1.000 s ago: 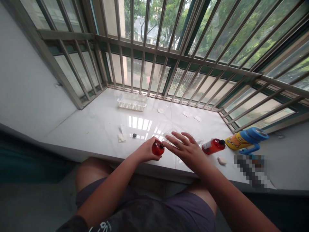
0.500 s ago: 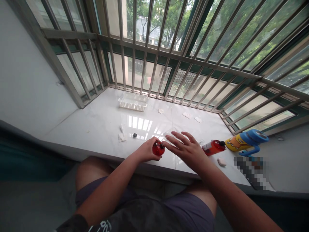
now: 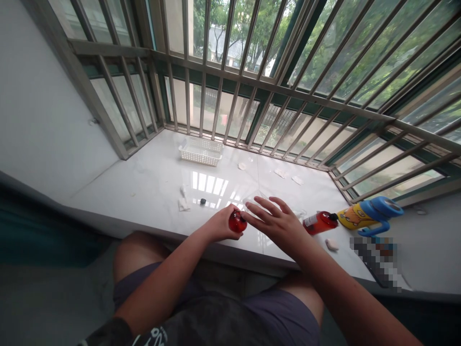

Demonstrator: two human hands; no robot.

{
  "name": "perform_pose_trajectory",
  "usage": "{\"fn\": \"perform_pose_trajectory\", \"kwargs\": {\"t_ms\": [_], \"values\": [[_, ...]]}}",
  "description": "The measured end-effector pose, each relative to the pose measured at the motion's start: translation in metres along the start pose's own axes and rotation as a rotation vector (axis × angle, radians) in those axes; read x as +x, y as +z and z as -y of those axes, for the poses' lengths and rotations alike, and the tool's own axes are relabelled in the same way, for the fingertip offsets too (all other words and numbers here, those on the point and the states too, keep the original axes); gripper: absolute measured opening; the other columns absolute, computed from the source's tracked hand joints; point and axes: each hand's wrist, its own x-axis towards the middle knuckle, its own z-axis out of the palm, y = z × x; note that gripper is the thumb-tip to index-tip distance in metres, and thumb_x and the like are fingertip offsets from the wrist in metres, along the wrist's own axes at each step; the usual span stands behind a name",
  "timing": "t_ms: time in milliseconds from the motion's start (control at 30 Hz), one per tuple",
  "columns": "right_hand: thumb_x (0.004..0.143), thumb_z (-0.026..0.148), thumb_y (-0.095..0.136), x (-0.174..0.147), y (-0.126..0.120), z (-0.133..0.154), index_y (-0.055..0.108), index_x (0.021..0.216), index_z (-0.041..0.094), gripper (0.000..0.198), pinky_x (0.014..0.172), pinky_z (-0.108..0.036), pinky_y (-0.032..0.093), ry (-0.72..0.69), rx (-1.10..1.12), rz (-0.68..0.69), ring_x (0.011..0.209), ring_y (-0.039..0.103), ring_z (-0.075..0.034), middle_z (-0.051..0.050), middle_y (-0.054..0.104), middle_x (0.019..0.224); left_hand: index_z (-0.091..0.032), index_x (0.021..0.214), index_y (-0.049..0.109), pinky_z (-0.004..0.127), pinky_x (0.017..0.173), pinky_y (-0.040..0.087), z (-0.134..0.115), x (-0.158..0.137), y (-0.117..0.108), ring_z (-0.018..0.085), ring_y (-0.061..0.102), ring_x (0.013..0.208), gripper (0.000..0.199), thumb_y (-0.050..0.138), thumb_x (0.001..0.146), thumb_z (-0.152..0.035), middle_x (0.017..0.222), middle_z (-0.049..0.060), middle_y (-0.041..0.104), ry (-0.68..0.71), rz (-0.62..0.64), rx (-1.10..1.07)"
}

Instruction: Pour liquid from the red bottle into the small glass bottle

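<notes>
My left hand (image 3: 219,225) is wrapped round a red bottle (image 3: 236,223) with a dark tip, held over the front edge of the white ledge. My right hand (image 3: 276,218) is stretched out, palm down, with its fingers apart. Its index fingertip is close to the dark tip; I cannot tell whether they touch, and its thumb is hidden. Behind those fingers lies something clear, like thin plastic (image 3: 248,199). A second red bottle (image 3: 320,223) with a black top and a pale label lies to the right of my right hand. A small black cap (image 3: 203,202) sits left of the held bottle.
At the back left stands a white perforated basket (image 3: 200,156). Crumpled white scraps (image 3: 184,205) and several small pale pieces lie about the ledge (image 3: 151,182). A blue and yellow water bottle (image 3: 370,214) is at the right, beside a blurred-out object. Barred windows close off the back.
The view has shifted very slightly. Both hands and the red bottle keep nearly the same places and poses.
</notes>
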Motion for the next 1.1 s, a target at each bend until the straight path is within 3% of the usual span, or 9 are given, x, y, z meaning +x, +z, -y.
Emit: {"fn": "perform_pose_trajectory", "kwargs": {"t_ms": [767,900,1100], "values": [[0.098,0.005,0.062,0.001,0.01,0.002,0.06,0.149,0.029,0.056,0.119,-0.048,0.037,-0.006,0.017,0.022,0.144,0.054,-0.029,-0.001,0.063,0.154,-0.027,0.122,0.059,0.037,0.084,0.057,0.002,-0.003,-0.003,0.026,0.07,0.099,0.068,0.092,0.063,-0.032,0.112,0.003,0.072,-0.01,-0.019,-0.048],[0.094,0.001,0.062,-0.008,0.029,0.005,0.057,0.152,0.031,0.065,0.116,-0.048,0.041,0.132,0.093,0.001,0.143,0.054,-0.029,-0.003,0.064,0.152,-0.028,0.121,0.059,0.038,0.085,0.057,0.004,-0.003,-0.003,0.027,0.07,0.099,0.069,0.093,0.062,-0.03,0.112,0.003,0.072,-0.02,-0.036,-0.053],[0.098,0.016,0.065,-0.025,0.068,0.023,0.053,0.153,0.029,0.058,0.11,-0.054,0.049,0.468,0.326,-0.143,0.135,0.059,-0.033,-0.011,0.066,0.144,-0.028,0.123,0.057,0.038,0.093,0.057,0.01,-0.007,-0.005,0.026,0.072,0.105,0.07,0.094,0.063,-0.032,0.115,0.002,0.073,-0.04,-0.057,-0.097]]}}
